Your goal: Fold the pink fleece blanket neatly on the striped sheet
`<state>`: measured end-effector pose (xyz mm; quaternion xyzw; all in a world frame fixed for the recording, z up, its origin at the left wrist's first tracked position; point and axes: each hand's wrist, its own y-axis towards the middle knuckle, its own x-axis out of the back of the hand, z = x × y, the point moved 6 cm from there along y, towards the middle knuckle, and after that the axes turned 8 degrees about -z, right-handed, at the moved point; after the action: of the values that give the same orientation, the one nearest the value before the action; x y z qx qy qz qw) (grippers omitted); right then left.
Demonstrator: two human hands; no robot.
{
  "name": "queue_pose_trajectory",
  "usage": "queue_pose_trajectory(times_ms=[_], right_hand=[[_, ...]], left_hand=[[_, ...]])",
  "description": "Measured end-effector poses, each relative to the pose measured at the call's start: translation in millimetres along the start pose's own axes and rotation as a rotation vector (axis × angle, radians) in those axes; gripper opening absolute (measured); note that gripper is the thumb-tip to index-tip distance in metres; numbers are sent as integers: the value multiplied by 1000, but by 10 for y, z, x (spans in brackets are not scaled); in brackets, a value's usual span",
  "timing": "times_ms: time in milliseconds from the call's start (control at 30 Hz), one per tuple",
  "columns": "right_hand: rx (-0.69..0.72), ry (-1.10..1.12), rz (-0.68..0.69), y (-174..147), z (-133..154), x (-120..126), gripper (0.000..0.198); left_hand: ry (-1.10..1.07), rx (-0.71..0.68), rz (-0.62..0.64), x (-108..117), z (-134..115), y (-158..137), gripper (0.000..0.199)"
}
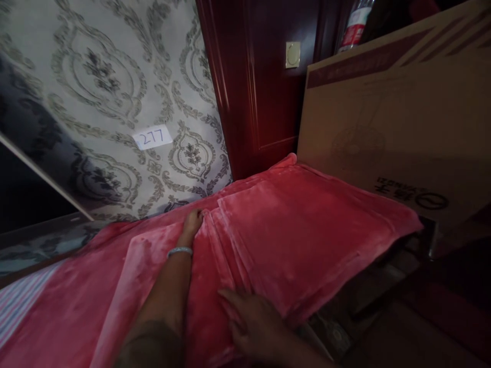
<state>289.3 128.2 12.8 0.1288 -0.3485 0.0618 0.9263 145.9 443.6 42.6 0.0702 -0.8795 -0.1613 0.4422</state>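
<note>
A red plush blanket lies spread in folded layers, with several creases running between my two hands. My left hand, with a pale bracelet on its wrist, is closed on the blanket's far fold near the wall. Closer to me, my right hand grips the near part of the same creases, fingers curled round the cloth. Part of its grip is dark and blurred.
Behind the blanket stands a patterned wall with a paper marked 277. A dark red wooden panel adjoins it. At right is a large cardboard box, with a bottle behind. Striped cloth shows at left.
</note>
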Motion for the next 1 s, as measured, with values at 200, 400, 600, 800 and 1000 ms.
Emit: queue_pose_trajectory(times_ms=[200,400,600,800,1000], right_hand=[[113,-28,-150,-187,195,363,63],[83,-215,-352,-362,-88,683,51],[72,-243,-336,-429,-305,625,36],[103,-94,-496,-360,-282,688,23],[109,-146,-346,-360,-230,439,30]], left_hand=[[-131,13,-111,189,-365,33,32],[-326,171,28,-197,-644,-87,18],[-451,280,124,-491,-614,-296,26],[-463,343,132,-564,-537,-280,25],[-449,389,136,-615,-485,-225,32]])
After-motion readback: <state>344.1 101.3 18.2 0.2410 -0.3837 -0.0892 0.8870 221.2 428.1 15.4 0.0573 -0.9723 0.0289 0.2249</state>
